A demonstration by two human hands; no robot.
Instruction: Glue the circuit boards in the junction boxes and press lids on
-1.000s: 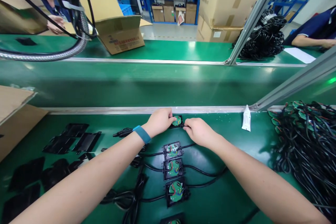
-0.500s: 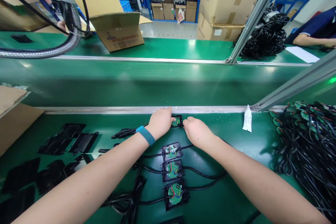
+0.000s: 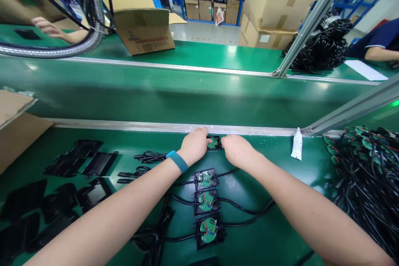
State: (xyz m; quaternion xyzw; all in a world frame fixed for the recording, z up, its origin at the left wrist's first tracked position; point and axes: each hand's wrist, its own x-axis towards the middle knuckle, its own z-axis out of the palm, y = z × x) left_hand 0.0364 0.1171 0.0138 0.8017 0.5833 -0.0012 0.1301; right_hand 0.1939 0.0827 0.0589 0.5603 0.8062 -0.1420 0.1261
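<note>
Green table [image 3: 255, 241]. Our left hand [image 3: 193, 147] and right hand [image 3: 238, 149], fingers curled, meet the black housing [image 3: 215, 149] at nine and three o'clock; exact grips hidden. It lies at twelve o'clock from three similar open housings [image 3: 205, 203]. Uneven pressure could pinch wires [image 3: 214, 141] against the circuit board [image 3: 212, 145].

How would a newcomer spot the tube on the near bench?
On the near green bench, find the slanted metal post at right. Just left of its foot lies a tube. It is white, unlike the black cables heaped further right.
</note>
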